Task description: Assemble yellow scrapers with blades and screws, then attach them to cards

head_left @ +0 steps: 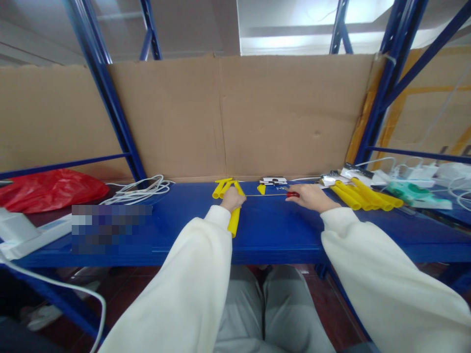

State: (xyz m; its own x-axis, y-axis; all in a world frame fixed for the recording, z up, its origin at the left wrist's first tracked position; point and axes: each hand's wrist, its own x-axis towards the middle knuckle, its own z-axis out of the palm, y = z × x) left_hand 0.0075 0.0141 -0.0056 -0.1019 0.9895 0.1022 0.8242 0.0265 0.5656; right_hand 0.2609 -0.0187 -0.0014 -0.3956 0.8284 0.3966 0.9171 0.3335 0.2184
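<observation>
Two hands are on the work at the blue shelf (pixel 265 235). One yellow tube (pixel 234 219) is gripped in the closed left hand (pixel 232 198), its lower end sticking out toward the shelf's front edge. A thin rod (pixel 265 195) runs level from that fist to the right hand (pixel 309 196), whose fingers are pinched shut on the rod's red handle (pixel 293 194). Whether the rod is inside the tube cannot be told. Judged stage: mid-step on this tube. Short yellow pieces (pixel 222 187) lie just behind the left hand; a pile of long yellow tubes (pixel 362 196) lies right of the right hand, seemingly unprocessed. White cables (pixel 138 191) and a red bag (pixel 47 189) sit further left.
</observation>
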